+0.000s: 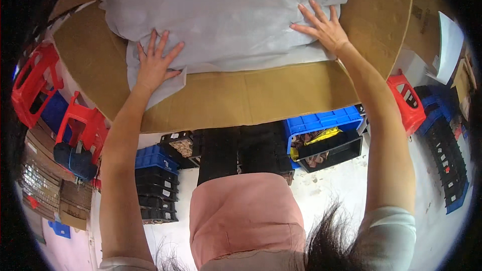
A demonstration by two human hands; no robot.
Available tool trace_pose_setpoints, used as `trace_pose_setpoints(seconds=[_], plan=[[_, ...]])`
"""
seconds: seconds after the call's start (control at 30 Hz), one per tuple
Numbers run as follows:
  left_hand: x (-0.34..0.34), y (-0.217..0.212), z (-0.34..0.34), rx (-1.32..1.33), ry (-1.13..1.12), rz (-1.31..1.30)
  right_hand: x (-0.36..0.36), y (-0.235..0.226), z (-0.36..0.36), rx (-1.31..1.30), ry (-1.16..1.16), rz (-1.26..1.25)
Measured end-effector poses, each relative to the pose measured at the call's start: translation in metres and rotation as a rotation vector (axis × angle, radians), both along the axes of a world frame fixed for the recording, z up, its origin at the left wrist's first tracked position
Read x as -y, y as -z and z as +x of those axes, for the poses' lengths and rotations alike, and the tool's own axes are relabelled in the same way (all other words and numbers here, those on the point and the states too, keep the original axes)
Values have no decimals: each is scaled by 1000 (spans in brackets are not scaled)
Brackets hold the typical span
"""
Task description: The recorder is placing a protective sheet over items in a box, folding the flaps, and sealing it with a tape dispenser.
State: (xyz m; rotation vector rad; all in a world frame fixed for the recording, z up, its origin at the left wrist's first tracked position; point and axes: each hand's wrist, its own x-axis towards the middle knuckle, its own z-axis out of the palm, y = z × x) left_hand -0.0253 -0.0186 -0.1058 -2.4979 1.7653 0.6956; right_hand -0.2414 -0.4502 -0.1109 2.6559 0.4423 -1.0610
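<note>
A large, pale grey-white sheet point(226, 15) is spread in a wide, soft-looking bulge over a brown cardboard sheet or open box flap point(216, 100). On its left part lies my left hand point(154, 65), fingers spread and flat. A loose corner of the sheet hangs below that wrist. My right hand point(321, 29) presses on the right side of the sheet, its fingers fanned out too. Neither hand holds anything. What is under the sheet is hidden.
Red plastic stools point(83, 125) stand at the left, and another red stool point(405, 101) at the right. Below the cardboard are stacked black crates point(156, 190) and a blue crate point(325, 120) with a black bin point(331, 151). Flattened cardboard point(50, 180) leans far left.
</note>
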Motion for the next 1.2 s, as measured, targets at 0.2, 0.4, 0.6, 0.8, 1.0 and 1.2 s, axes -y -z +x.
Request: trace_pose_setpoints(seconds=[0.2, 0.4, 0.6, 0.8, 1.0, 1.2], plan=[[2, -62, -6, -71, -294, 131, -5, -29, -29, 138, 153, 127], [-9, -67, -1, -100, -345, 226, -23, -45, -32, -17, 300, 114], [1, -24, 14, -18, -232, 244, -14, -3, -36, -1, 185, -205], [29, -78, 11, -18, -275, 435, -26, -120, -21, 479, 691, 369], [103, -109, 28, 52, -265, -199, 57, -131, -64, 504, 1809, 732], [-68, -123, 96, 160, -1247, -483, -11, -63, -33, 181, 861, 394]])
